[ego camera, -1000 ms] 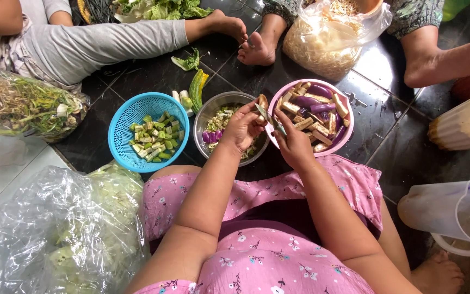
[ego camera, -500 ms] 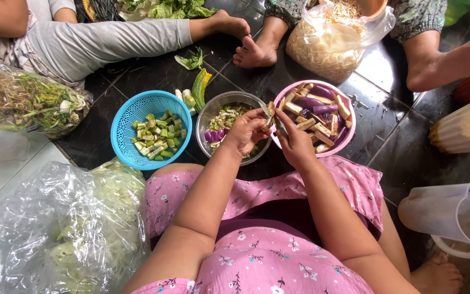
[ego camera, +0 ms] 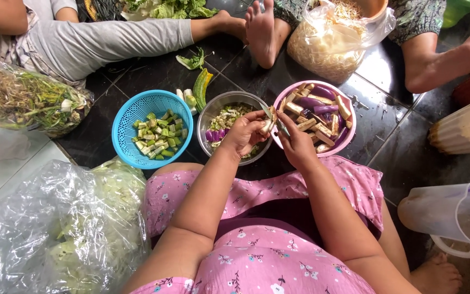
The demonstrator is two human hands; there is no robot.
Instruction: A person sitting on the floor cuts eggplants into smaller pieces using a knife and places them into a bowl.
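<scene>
My left hand point(ego camera: 244, 134) holds a pale piece of eggplant point(ego camera: 270, 124) over the steel bowl point(ego camera: 213, 113), which contains chopped scraps and purple peel. My right hand point(ego camera: 295, 142) grips a small knife point(ego camera: 276, 122), its blade against the eggplant piece. Just beyond my right hand sits a pink bowl point(ego camera: 350, 130) filled with cut purple eggplant pieces. A blue basket point(ego camera: 128, 115) with chopped green vegetable stands left of the steel bowl. I sit on the floor in a pink flowered dress.
Other people sit opposite, with bare feet point(ego camera: 261, 30) and a grey-clad leg point(ego camera: 99, 43) close by. A clear bag of sprouts point(ego camera: 333, 41), a bag of greens point(ego camera: 25, 100), a bag of cabbage point(ego camera: 66, 228), a plastic jug point(ego camera: 447, 215) and a cream container point(ego camera: 466, 128) surround me.
My hands have stayed together over the bowls, shifting only slightly as the knife works on the eggplant piece. The camera has tilted a little.
</scene>
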